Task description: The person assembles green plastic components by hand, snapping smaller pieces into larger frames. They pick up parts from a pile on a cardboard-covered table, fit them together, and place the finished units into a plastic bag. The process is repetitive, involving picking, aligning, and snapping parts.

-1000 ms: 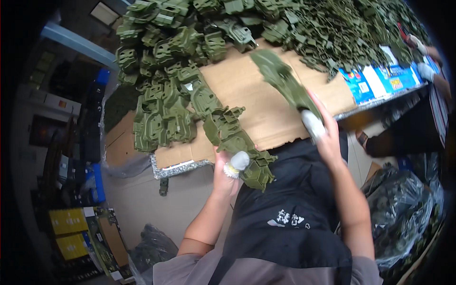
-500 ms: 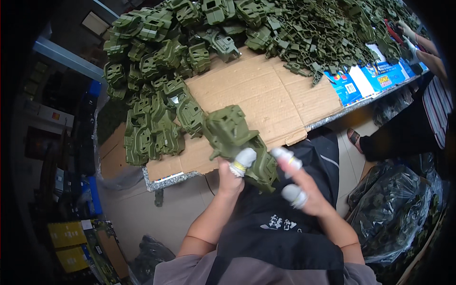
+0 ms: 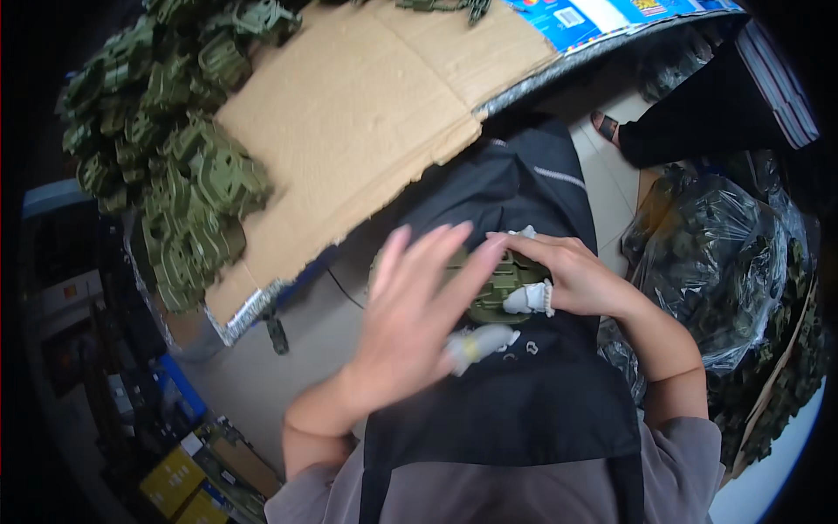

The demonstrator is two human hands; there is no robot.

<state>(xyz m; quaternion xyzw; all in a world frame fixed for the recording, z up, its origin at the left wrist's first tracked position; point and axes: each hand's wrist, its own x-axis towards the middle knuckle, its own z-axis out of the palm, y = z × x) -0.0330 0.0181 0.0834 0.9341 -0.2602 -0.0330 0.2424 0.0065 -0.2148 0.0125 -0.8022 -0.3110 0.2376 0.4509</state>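
Observation:
Over my lap, a green moulded plastic vehicle body (image 3: 493, 301) lies against my black apron, partly covered by my hands. My right hand (image 3: 576, 275) grips its right side, white wrapping on the thumb and on a fingertip. In front of the part's left side is my left hand (image 3: 406, 327), blurred, its fingers stretched out and spread. White wrapping with a yellow band covers the left thumb. Whether the left hand touches the part cannot be made out.
Green plastic bodies (image 3: 188, 201) are heaped on the left of the cardboard-covered table (image 3: 349, 113). Clear plastic bags (image 3: 698, 253) of dark green parts stand at my right. Another person's leg (image 3: 698, 122) is at the far right. Yellow boxes (image 3: 175, 480) lie at lower left.
The plastic body has come from the table edge down to my lap. My right hand has closed on it, and my left has let go and spread its fingers. The view has tilted downward.

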